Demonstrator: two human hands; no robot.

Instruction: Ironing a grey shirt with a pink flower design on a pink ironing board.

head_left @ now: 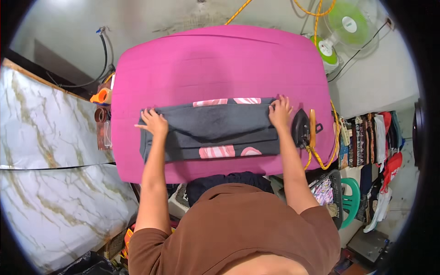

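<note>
A folded dark grey garment or cloth [220, 120] with pink and white printed patches lies lengthwise across a pink-covered ironing table [206, 72]. Slack ripples run along its middle. My left hand [154, 123] rests on its upper left end, fingers spread and thumb pointing out past the side. At the upper right corner, my right hand [281, 113] touches the cloth, its separated fingers reaching over the edge. Just right of that hand, a black clothes iron [300, 129] with a wooden handle [312, 128] sits on the pink cover.
The iron's yellow cord [321, 165] loops over the table's right edge. A green fan [328, 48] stands beyond the far right corner. Tape rolls [103, 96] sit along the left edge. Hanging clothes [371, 137], a dark basket [338, 196] and a green chair [351, 199] are at right.
</note>
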